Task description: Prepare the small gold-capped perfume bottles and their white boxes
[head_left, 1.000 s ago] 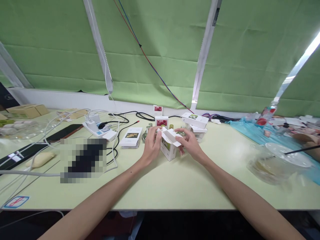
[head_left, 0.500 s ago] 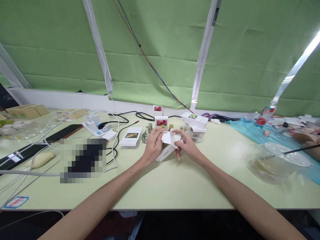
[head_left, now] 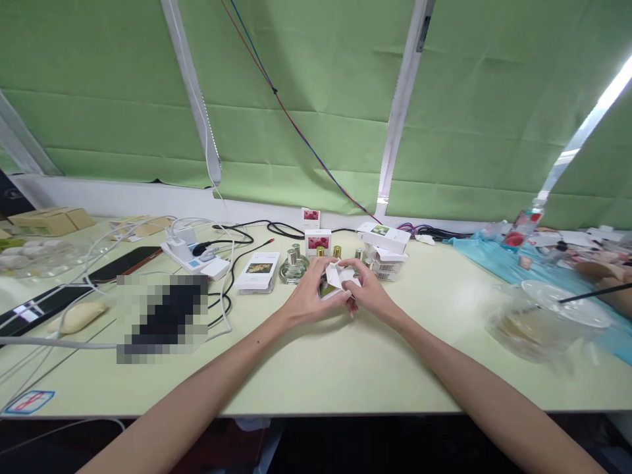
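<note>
A small white carton [head_left: 334,276] with a green picture on one side is between my hands, its end flaps standing up. My left hand [head_left: 312,295] wraps round its left side, thumb across the near face. My right hand [head_left: 371,289] grips the right side, with fingers at the flaps. Whether anything is inside the carton I cannot tell. Just behind the hands stand glass bottles [head_left: 291,270] with silver caps, and gold caps [head_left: 337,252] show there too, their lower parts hidden by the hands and carton.
A white box with a yellow-flower picture [head_left: 257,271] lies to the left; a box with a red picture [head_left: 318,243] stands behind. Stacked boxes [head_left: 384,236] sit at right. Further out are a power strip [head_left: 190,258], tangled cables, a clear lidded container [head_left: 533,322] and blue plastic [head_left: 486,260].
The carton has turned in my hands, so its green picture side now shows instead of the printed white side. My left hand has shifted slightly right and its thumb has come across the near face.
</note>
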`<state>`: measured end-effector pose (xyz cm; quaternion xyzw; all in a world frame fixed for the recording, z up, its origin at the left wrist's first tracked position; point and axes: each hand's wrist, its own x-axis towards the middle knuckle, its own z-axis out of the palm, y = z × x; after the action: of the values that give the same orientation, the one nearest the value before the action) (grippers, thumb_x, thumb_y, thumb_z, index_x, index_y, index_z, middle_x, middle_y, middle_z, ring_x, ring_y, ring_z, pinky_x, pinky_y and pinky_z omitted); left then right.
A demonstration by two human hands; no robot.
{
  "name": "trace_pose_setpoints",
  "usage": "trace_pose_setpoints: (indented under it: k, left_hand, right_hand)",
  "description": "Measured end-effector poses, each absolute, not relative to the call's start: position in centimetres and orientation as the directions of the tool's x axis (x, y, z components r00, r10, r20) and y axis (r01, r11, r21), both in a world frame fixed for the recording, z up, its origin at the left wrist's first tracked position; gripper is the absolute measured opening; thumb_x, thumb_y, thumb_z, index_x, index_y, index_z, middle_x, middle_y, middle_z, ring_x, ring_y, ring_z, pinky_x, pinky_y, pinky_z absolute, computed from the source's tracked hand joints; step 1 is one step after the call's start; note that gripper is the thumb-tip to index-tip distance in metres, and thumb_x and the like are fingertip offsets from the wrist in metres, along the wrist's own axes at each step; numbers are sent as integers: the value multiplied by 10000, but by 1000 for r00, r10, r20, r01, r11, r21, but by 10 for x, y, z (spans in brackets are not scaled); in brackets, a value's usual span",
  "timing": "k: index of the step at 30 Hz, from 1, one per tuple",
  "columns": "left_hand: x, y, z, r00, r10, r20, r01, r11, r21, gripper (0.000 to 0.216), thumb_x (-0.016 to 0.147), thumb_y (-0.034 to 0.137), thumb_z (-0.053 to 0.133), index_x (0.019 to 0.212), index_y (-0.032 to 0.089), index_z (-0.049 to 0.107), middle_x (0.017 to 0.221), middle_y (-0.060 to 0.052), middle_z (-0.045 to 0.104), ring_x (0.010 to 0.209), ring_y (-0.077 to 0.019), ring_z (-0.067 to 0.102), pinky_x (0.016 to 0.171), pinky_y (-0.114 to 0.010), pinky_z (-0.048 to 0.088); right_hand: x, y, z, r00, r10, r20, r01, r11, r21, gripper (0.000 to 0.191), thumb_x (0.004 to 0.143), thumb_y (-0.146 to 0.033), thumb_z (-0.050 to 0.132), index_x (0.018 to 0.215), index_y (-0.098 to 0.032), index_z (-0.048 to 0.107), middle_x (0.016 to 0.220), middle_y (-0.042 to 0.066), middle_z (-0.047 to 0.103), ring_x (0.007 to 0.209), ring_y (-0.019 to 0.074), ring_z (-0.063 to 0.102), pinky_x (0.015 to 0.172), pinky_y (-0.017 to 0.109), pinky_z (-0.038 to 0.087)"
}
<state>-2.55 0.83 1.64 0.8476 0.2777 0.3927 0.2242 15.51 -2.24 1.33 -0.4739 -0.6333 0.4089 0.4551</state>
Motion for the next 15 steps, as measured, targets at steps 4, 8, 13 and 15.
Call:
trace_pose_setpoints:
  k: [4, 8, 13, 15]
  left_hand:
    - [-25, 6, 17, 571, 659, 489, 308, -725, 616, 780, 682, 481, 802, 1328, 260, 425, 1306, -91, 505, 1157, -274, 554, 964, -394, 476]
    - [-25, 6, 16, 584, 679, 445, 336, -701, 629, 796, 670, 478, 813, 1316, 266, 400, 1322, -88, 484, 1149, -267, 554, 935, -385, 484]
    - [-24, 8, 14, 572, 685, 450, 350, -700, 622, 717, 720, 462, 768, 1288, 252, 384, 1292, -91, 493, 1107, -249, 557, 911, -369, 475]
    - [-24, 10, 12, 562, 688, 459, 361, -703, 612, 696, 731, 453, 754, 1274, 247, 372, 1275, -91, 495, 1084, -240, 559, 886, -358, 476]
  right_hand:
    - [156, -19, 10, -86, 968, 237, 257, 252, -933, 385, 794, -210, 504, 1175, -263, 501, 527, -91, 573, 365, 162, 554, 346, 261, 428]
    - [156, -19, 9, -34, 961, 276, 295, 274, -916, 309, 800, -235, 519, 1109, -252, 530, 519, -82, 567, 361, 159, 544, 348, 259, 425]
    - [154, -22, 11, 71, 935, 348, 369, 300, -880, 209, 823, -298, 523, 1019, -236, 553, 537, -61, 585, 360, 170, 555, 364, 277, 436]
    - [154, -23, 13, 109, 917, 383, 410, 309, -858, 197, 817, -297, 525, 997, -227, 563, 548, -48, 601, 361, 169, 555, 387, 284, 441]
